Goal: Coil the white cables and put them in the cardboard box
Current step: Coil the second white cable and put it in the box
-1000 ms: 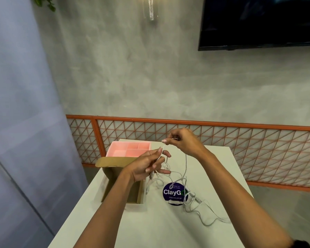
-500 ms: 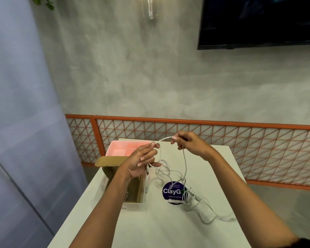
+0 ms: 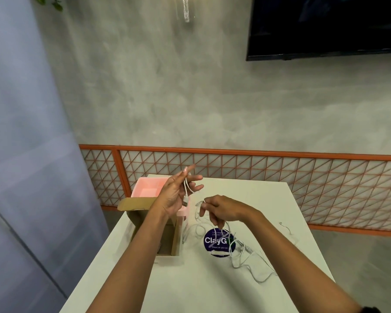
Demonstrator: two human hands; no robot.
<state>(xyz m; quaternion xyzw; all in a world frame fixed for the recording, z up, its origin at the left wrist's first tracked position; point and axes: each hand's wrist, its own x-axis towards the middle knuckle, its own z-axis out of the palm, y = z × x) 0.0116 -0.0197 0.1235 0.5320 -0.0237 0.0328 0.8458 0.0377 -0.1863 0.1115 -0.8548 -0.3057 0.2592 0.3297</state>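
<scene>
Nearest, find the white cables (image 3: 240, 256) heaped slack on the table (image 3: 190, 285), at 3 o'clock of a round purple sticker (image 3: 213, 241) and spilling across it. Just above, note the right hand (image 3: 224, 211) pinching a strand (image 3: 196, 216) in curled fingertips. Further off, toward 11 o'clock, see the left hand (image 3: 174, 195) with fingers spread straight, carrying a loop of that strand with a dangling plug. Below it, at 9 o'clock, spot the open cardboard box (image 3: 167, 240), with a pink tray (image 3: 148, 188) beyond. Judging ahead: liable to shed the loop off those splayed fingers, to tighten the heap into a knot by pulling fast, or to snag on the box flap.
</scene>
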